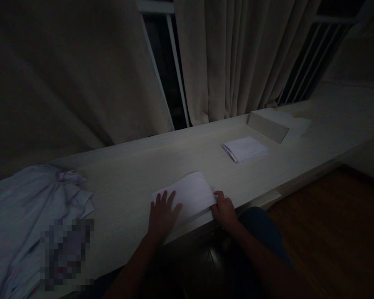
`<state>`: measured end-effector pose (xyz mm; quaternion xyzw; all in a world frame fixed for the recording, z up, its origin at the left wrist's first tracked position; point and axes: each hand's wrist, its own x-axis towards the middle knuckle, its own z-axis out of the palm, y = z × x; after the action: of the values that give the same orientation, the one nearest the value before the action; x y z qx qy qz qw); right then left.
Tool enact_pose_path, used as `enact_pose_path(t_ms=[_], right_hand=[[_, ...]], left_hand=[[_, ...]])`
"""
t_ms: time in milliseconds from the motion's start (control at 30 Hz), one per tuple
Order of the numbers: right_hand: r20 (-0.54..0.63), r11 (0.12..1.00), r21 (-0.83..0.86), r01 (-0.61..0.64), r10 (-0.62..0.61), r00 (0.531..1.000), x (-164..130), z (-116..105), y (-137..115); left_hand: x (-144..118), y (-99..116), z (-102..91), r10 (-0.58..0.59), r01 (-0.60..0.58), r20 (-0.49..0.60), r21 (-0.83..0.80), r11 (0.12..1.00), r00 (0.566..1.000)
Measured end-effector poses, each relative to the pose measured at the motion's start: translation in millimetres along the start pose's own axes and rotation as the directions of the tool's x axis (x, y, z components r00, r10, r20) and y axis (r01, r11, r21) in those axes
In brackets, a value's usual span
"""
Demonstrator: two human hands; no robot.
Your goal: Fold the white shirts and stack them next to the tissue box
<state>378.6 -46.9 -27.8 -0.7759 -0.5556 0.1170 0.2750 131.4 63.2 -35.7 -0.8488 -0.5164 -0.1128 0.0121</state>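
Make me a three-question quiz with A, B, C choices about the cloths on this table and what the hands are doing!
1. Where does the heap of crumpled pale cloth lie?
A. at the table's left end
B. on the floor
C. on the box

2. How many neatly folded white cloths are on the long pale wooden table?
A. one
B. two
C. five

3. How is the left hand?
A. clenched in a fist
B. lifted in the air
C. flat, fingers spread on the cloth

Answers:
1 A, the heap covers the left end.
2 B, the near folded white cloth is under the hands, the far folded white cloth beyond it.
3 C, its palm presses the near cloth while the right hand grips that cloth's right edge.
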Motion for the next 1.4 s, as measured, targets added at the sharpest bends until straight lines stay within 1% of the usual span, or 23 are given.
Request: enact_pose_path(t_ms=[100, 167, 267, 300, 333, 400, 467, 500, 567, 633, 733, 800, 900, 967, 1067, 1133, 1233, 1300, 1400], right_hand=[[0.002, 0.997, -0.034, -0.065, 0.065, 0.998, 3.0, 0.8, -3.6], [0.010, 0.996, -0.017, -0.091, 0.091, 0.996, 5.7, 1.3, -1.8], [0.039, 0.988, 0.120, -0.102, 0.098, 0.994, 7.4, -0.5, 6.1], [0.029, 0.978, 0.180, -0.104, 0.100, 0.995, 6.8, -2.0, 8.7], [-0.005, 0.969, 0.228, -0.094, 0.098, 0.995, 5.6, -4.0, 10.7], [-0.151, 0.966, 0.258, -0.014, 0.055, 0.987, 2.0, -8.7, 10.9], [-0.316, 0.972, 0.196, 0.127, -0.060, 0.947, -1.6, -13.0, 4.6], [-0.369, 0.970, 0.149, 0.190, -0.124, 0.921, -2.6, -14.6, -0.8], [-0.401, 0.963, 0.053, 0.266, -0.224, 0.888, -2.1, -16.0, -14.7], [-0.343, 0.949, -0.043, 0.314, -0.309, 0.887, 2.1, -14.3, -29.6], [-0.171, 0.909, -0.142, 0.392, -0.413, 0.894, 11.9, -3.2, -46.1], [-0.063, 0.906, -0.167, 0.388, -0.402, 0.913, 16.9, 9.7, -50.1], [0.039, 0.925, -0.207, 0.319, -0.318, 0.947, 19.0, 28.8, -48.2], [0.071, 0.924, -0.235, 0.302, -0.293, 0.953, 18.7, 35.1, -46.9], [0.121, 0.912, -0.290, 0.291, -0.266, 0.956, 24.5, 32.4, -53.8], [0.146, 0.902, -0.321, 0.290, -0.256, 0.956, 36.7, 27.2, -64.6], [0.112, 0.905, -0.310, 0.293, -0.271, 0.956, 64.2, 26.4, -80.6], [0.100, 0.918, -0.284, 0.276, -0.258, 0.961, 81.4, 34.2, -85.1], [0.139, 0.927, -0.270, 0.258, -0.228, 0.964, 95.3, 52.0, -81.1]], left_hand=[[0.7, 2.3, -1.9, -0.014, 0.014, -0.007, 0.011, 1.000, 1.000], [-0.1, 3.1, -1.4, -0.025, 0.026, -0.014, 0.019, 1.000, 1.000], [-1.7, 4.3, -0.5, -0.031, 0.031, -0.013, 0.043, 0.999, 0.999], [-2.0, 5.0, -0.6, -0.034, 0.034, -0.008, 0.053, 0.998, 0.999], [-2.1, 5.8, -0.9, -0.038, 0.038, -0.002, 0.064, 0.997, 0.999], [-2.2, 7.7, -2.3, -0.050, 0.049, 0.008, 0.086, 0.995, 0.999], [-2.2, 9.5, -4.1, -0.053, 0.051, 0.013, 0.109, 0.993, 0.999], [-2.2, 10.2, -5.0, -0.050, 0.047, 0.015, 0.118, 0.992, 0.999], [-2.4, 11.2, -6.6, -0.044, 0.041, 0.015, 0.128, 0.991, 0.999], [-2.8, 11.6, -7.6, -0.044, 0.042, 0.013, 0.129, 0.991, 0.999], [-3.4, 11.8, -8.2, -0.049, 0.048, 0.005, 0.130, 0.990, 0.999], [-3.5, 11.8, -8.1, -0.047, 0.046, 0.006, 0.131, 0.990, 0.999], [-3.4, 12.2, -7.9, -0.059, 0.058, 0.006, 0.130, 0.990, 0.998], [-3.2, 12.7, -7.8, -0.070, 0.069, 0.003, 0.127, 0.990, 0.998], [-3.3, 13.4, -7.6, -0.070, 0.070, -0.002, 0.127, 0.989, 0.998], [-3.6, 14.0, -7.6, -0.067, 0.068, -0.012, 0.130, 0.989, 0.998], [-4.4, 14.8, -8.1, -0.064, 0.068, -0.029, 0.132, 0.989, 0.997], [-4.8, 15.1, -9.0, -0.065, 0.068, -0.032, 0.130, 0.989, 0.997], [-5.2, 14.7, -9.9, -0.063, 0.066, -0.027, 0.112, 0.992, 0.998]])
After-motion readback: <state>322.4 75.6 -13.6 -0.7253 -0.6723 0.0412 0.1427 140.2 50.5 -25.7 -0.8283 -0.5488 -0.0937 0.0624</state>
